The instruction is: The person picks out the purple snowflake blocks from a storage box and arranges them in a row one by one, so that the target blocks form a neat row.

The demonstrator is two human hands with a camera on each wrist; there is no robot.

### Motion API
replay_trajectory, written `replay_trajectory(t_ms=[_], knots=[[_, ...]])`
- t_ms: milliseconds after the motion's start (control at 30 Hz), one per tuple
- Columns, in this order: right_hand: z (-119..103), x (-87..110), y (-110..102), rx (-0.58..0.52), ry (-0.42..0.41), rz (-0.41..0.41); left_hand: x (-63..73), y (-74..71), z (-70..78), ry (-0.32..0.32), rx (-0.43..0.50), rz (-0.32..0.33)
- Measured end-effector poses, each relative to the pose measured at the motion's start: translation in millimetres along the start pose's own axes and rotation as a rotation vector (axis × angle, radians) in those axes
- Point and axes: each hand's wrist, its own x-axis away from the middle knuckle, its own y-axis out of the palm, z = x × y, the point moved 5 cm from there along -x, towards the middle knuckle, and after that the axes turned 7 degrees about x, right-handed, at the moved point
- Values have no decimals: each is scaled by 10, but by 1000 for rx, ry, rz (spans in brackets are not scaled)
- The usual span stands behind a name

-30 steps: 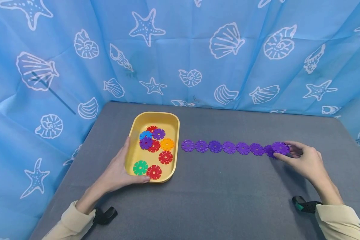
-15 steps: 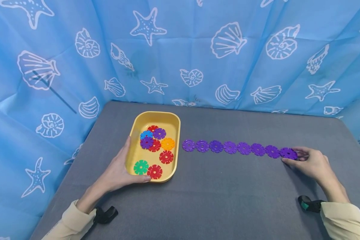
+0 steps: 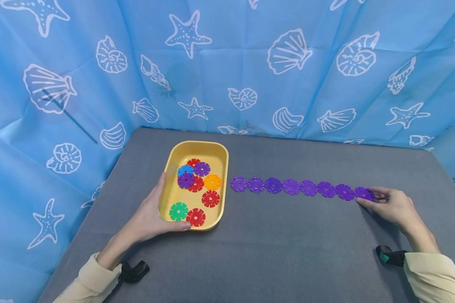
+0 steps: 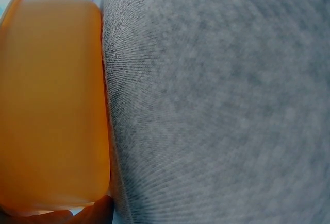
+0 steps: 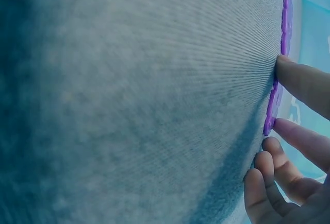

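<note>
At the left of the head view, my left hand [image 3: 145, 216] grips the yellow tray [image 3: 171, 191], thumb along its near rim and fingers against its left side. Loose notched interlocking discs lie inside, such as a green disc [image 3: 178, 211] and an orange disc [image 3: 212, 182]. A row of purple discs [image 3: 309, 188] runs rightward from the tray along the table. At its right end, my right hand [image 3: 394, 206] holds the last purple disc [image 3: 364, 194] between thumb and index finger. The right wrist view shows this purple disc [image 5: 271, 108] edge-on, low against the cloth.
Grey cloth covers the table [image 3: 288, 252]. A blue curtain [image 3: 220, 75] with white shell and starfish prints hangs behind and at the left side. Black wrist straps [image 3: 134, 272] sit at both cuffs.
My right hand has moved right and lowered its purple disc from above the preceding disc to the end of the row. The left hand and tray stay put.
</note>
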Motion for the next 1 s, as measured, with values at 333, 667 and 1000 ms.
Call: replay_trajectory(t_ms=[333,667,1000], knots=[[-33,-8,17,9,-7,42,-4,-1,-12,16,7,9],[-49,1,18,27,-13,62,-7,-2,-16,11,12,6],[-589,82,-121,-41,-156,270,-7,0,-17,8,15,2]])
